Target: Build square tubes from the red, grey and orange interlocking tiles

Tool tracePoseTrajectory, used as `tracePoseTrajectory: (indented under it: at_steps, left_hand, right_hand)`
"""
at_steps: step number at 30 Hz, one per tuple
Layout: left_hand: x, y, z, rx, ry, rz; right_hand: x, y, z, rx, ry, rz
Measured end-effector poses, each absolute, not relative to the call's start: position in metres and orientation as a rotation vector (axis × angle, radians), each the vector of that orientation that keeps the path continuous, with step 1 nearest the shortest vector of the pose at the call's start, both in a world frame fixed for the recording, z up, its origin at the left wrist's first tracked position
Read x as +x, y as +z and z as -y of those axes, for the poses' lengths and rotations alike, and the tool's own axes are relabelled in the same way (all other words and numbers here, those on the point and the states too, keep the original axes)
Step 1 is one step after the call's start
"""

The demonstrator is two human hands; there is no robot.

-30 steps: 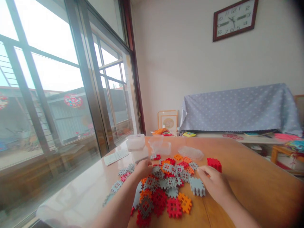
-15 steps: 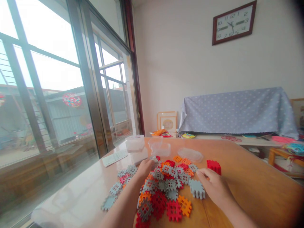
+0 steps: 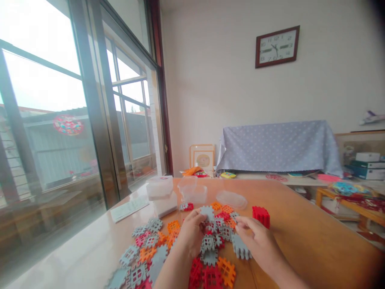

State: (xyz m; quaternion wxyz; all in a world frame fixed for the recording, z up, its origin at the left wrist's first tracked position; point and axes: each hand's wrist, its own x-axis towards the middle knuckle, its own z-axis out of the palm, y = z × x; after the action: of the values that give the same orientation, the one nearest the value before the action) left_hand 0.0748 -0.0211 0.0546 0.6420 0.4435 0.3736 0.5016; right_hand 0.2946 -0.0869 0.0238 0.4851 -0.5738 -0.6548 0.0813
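Note:
A grey notched square building tile [image 3: 207, 212] is pinched between the thumb and fingers of my left hand [image 3: 194, 233], held above the middle of the pile. My right hand [image 3: 255, 237] hovers to the right of the pile, its thumb and forefinger slightly apart and nothing visible between them. Just below its fingertips stands a stack of grey tiles [image 3: 241, 247]. Beyond that hand is a stack of red tiles [image 3: 261, 216]. Loose tiles in grey, red and orange, such as an orange window tile [image 3: 226, 271], spread around both hands; my left forearm hides part of them.
Clear plastic containers [image 3: 194, 194] and a clear lid [image 3: 231, 199] stand at the back of the wooden table [image 3: 300, 224]. White boxes [image 3: 159, 187] and a paper sheet [image 3: 130, 208] lie back left. Windows line the left side; a cloth-covered piece [image 3: 276, 148] stands behind.
My left hand has come back towards me from the far part of the pile, now with a grey tile raised. My right hand stays near the grey stack. The camera view has turned right.

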Motion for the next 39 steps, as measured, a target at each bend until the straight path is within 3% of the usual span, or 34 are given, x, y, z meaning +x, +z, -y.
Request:
tracePoseTrajectory:
  at_steps: [16, 25, 39]
  left_hand:
    - [0.096, 0.045, 0.051, 0.993, 0.878, -0.699]
    - [0.082, 0.05, 0.042, 1.019, 0.97, -0.824]
    - [0.066, 0.053, 0.032, 1.004, 1.008, -0.825]
  right_hand:
    - [0.277, 0.041, 0.103, -1.311, 0.228, 1.833]
    - [0.323, 0.042, 0.101, -1.587, 0.398, 1.683]
    - [0.328, 0.032, 0.101, -1.636, 0.522, 1.731]
